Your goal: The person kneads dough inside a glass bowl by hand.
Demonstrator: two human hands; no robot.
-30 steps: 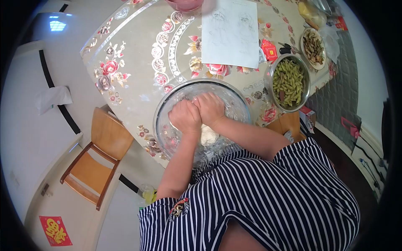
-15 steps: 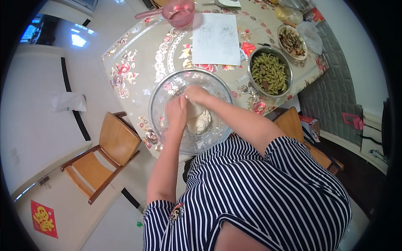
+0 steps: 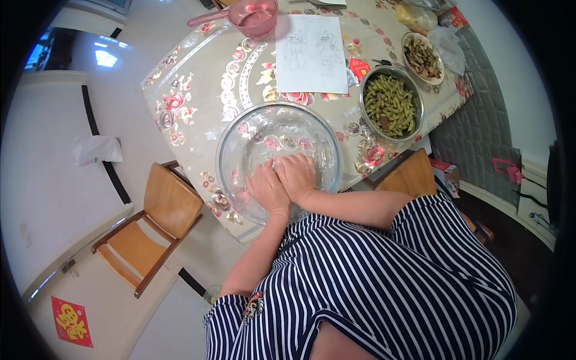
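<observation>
A large clear glass bowl (image 3: pixel 327 129) sits at the table's front edge, its inner wall smeared with white residue. Inside it, my left hand (image 3: pixel 268 189) and my right hand (image 3: pixel 297 177) press down side by side, thumbs close together. Their fingers bend over a lump of dough, which the hands now hide; it showed pale and white half a second ago. Both hands are in the near half of the bowl.
On the flowered tablecloth (image 3: pixel 180 99) are a sheet with pencil drawings (image 3: pixel 312 57), a pink ladle-like pan (image 3: pixel 255 18), a metal bowl of green pods (image 3: pixel 390 105) and a plate of food (image 3: pixel 423 59). Wooden chairs stand left (image 3: pixel 171 201) and right (image 3: pixel 408 174).
My hands have come from the bowl's far side toward my body, folding over the dough and covering it. Before, they held the dough's far part, and its near part was visible.
</observation>
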